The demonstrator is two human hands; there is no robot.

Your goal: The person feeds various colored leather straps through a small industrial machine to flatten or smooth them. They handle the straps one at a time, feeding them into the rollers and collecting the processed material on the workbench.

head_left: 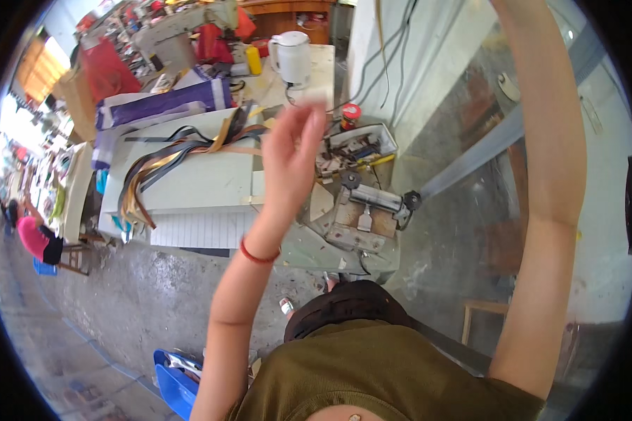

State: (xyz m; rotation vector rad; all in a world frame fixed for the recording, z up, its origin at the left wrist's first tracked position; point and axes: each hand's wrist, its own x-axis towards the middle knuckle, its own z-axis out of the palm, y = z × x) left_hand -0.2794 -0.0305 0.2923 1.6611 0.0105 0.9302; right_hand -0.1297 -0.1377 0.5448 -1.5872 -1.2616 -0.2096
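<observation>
Well, her left hand (291, 151) hangs raised and loose-fingered (blurred, seemingly empty) above the worktable (196, 186), near the leather strips (168, 158); the right arm (551, 175) reaches up, its hand out of view.

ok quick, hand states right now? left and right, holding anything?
Left hand: raised above the workbench, fingers loosely open and motion-blurred, holding nothing that shows.
Right hand: out of frame; only the raised right forearm shows, so cannot be told.
</observation>
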